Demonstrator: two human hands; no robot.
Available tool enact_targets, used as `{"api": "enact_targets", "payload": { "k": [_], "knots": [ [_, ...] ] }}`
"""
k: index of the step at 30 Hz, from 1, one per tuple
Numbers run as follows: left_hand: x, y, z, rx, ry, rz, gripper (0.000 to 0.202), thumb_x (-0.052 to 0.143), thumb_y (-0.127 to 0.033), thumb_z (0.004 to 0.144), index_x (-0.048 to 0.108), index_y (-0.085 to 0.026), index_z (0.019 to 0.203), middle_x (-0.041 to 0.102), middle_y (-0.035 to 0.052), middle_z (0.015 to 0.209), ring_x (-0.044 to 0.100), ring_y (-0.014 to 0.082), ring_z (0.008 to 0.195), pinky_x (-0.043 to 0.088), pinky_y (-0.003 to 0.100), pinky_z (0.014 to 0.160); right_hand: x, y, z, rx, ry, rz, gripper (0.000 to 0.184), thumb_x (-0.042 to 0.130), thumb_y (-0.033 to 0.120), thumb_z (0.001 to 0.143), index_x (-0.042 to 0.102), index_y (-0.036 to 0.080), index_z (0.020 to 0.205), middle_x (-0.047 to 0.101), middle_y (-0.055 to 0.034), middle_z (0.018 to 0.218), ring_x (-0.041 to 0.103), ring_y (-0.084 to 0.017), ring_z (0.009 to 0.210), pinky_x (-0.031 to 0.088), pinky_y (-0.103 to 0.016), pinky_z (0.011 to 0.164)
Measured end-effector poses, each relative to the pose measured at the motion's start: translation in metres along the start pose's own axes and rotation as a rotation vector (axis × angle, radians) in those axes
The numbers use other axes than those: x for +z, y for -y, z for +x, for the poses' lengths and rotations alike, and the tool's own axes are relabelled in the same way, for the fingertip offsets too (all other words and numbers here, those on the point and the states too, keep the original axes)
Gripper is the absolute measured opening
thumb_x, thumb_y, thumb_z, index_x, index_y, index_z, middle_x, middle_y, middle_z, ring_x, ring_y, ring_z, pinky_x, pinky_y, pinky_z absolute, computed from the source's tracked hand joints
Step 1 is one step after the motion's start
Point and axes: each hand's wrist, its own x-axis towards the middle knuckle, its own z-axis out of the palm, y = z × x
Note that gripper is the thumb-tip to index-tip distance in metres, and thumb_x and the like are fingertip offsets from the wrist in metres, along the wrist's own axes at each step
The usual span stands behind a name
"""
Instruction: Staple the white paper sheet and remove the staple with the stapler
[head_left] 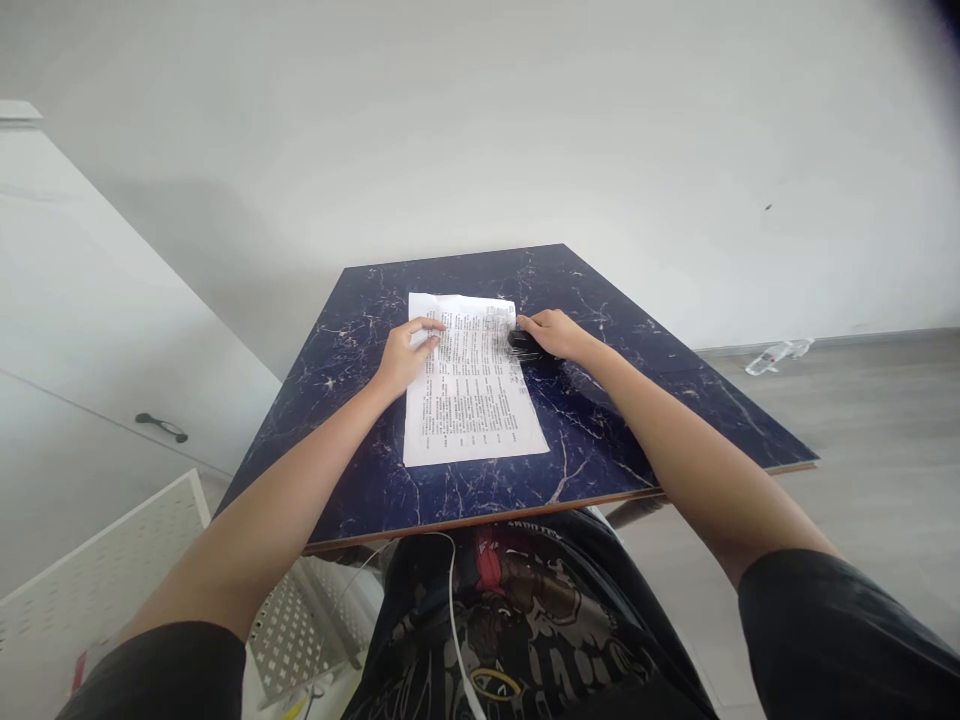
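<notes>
A printed sheet of paper [480, 400], possibly more than one layer, lies on the dark blue marbled table [367, 490]. Its lines of text run up and down the page, and its far edge looks slightly creased. My left hand [405, 357] rests on the sheet's left side, thumb and fingertips apart on top of the print. At the right edge, my right hand [556, 333] is closed around what looks like a black stapler [523, 341]. The stapler's front end overlaps the paper's edge; its rear is hidden under my palm.
A pale wall [480, 140] stands behind the table. On the left are a white cabinet with a dark handle [161, 427] and a white perforated rack [120, 540]. A clear plastic item [780, 356] lies on the floor at right. A white cable [454, 610] hangs before my shirt.
</notes>
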Motion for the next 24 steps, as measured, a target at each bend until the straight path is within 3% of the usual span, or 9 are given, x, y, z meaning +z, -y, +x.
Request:
{"api": "enact_targets", "payload": {
  "k": [11, 16, 24],
  "knots": [
    [0.003, 0.003, -0.001, -0.052, -0.005, 0.02, 0.023, 0.067, -0.01, 0.089, 0.078, -0.021, 0.105, 0.08, 0.0045, 0.116, 0.072, 0.0242, 0.115, 0.048, 0.045, 0.114, 0.006, 0.004, -0.001, 0.004, -0.039, -0.012, 0.052, 0.039, 0.042, 0.107, 0.042, 0.022, 0.059, 0.051, -0.0038, 0.061, 0.046, -0.017, 0.061, 0.032, -0.033, 0.066],
    [0.005, 0.005, -0.001, -0.071, 0.003, 0.039, 0.023, 0.067, -0.011, 0.088, 0.078, -0.021, 0.106, 0.08, 0.0045, 0.116, 0.072, 0.0248, 0.116, 0.048, 0.045, 0.115, 0.01, 0.006, 0.0, -0.058, -0.054, -0.041, 0.053, 0.039, 0.043, 0.107, 0.041, 0.022, 0.058, 0.052, -0.0051, 0.063, 0.048, -0.018, 0.063, 0.034, -0.034, 0.068],
    [0.004, 0.006, -0.001, -0.095, -0.001, 0.051, 0.022, 0.068, -0.012, 0.088, 0.079, -0.021, 0.105, 0.08, 0.0048, 0.116, 0.072, 0.0257, 0.116, 0.049, 0.047, 0.115, 0.015, 0.013, 0.001, -0.004, -0.065, -0.117, 0.057, 0.034, 0.051, 0.108, 0.057, 0.02, 0.065, 0.06, -0.0092, 0.067, 0.055, -0.021, 0.064, 0.039, -0.035, 0.067]
  ]
}}
